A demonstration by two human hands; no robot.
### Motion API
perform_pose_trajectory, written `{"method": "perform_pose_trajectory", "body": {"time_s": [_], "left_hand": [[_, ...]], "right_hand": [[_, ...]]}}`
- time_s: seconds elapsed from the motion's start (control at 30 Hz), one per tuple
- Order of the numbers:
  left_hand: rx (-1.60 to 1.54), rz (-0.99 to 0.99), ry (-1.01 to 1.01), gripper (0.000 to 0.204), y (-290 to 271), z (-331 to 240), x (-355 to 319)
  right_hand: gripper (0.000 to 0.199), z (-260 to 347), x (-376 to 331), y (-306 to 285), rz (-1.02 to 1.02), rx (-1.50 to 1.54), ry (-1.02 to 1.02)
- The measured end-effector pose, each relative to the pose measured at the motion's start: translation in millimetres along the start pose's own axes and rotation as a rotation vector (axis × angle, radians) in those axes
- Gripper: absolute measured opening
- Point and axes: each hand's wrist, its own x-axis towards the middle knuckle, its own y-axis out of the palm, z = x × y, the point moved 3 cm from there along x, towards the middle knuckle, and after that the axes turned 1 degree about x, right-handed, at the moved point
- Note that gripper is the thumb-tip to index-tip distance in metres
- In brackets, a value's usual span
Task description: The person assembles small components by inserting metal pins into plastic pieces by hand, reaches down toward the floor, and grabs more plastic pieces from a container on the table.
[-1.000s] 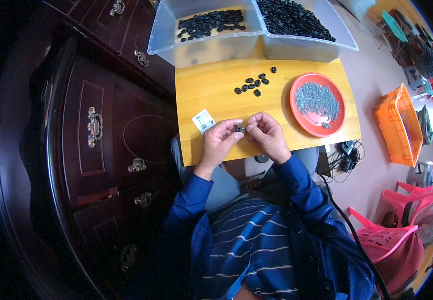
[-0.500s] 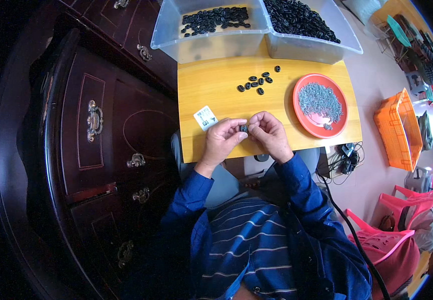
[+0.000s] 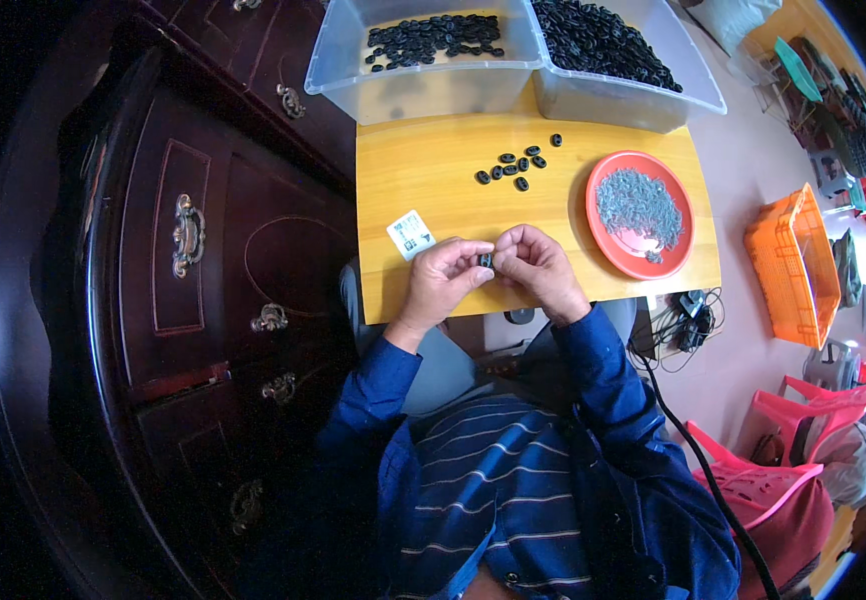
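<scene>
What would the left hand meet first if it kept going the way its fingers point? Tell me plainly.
The left hand points right, toward the other hand. Its fingers already pinch a small black ring, so that comes first, with the right hand directly behind it, gripping the same piece. Depth is hard to judge from above.

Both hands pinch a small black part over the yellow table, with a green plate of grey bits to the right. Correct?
Not quite: the plate is orange-red, not green, as the head view shows. Both hands, left and right, do pinch the small black part over the yellow table.

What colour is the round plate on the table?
The plate is orange-red, holding grey small pieces; seen in the head view.
</scene>
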Motion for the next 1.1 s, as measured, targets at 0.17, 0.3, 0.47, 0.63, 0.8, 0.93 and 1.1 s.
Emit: {"method": "perform_pose_trajectory", "body": {"time_s": [0.17, 0.3, 0.47, 0.63, 0.8, 0.93, 1.1], "left_hand": [[-0.043, 0.022, -0.034, 0.032, 0, 2, 1], [-0.017, 0.055, -0.034, 0.030, -3, -2, -1], [-0.015, 0.065, 0.004, 0.030, -3, -1, 0], [0.048, 0.088, -0.005, 0.033, -2, -6, 1], [0.030, -0.047, 0.018, 0.046, 9, -19, -2], [0.224, -0.177, 0.096, 0.044, 13, -22, -1], [0.405, -0.229, 0.199, 0.037, 13, -21, -1]], "right_hand": [[0.015, 9, 3, 0, 0.034, -0.044, 0.104], [0.015, 10, 7, 0, 0.091, -0.105, 0.200], [0.017, 10, 9, -4, 0.138, -0.152, 0.253], [0.019, 11, 9, -2, 0.159, -0.169, 0.271], [0.018, 14, 6, 4, 0.088, -0.094, 0.253], [0.017, 7, 6, 9, 0.052, -0.092, 0.160], [0.016, 5, 6, 10, 0.020, -0.138, 0.169]]}}
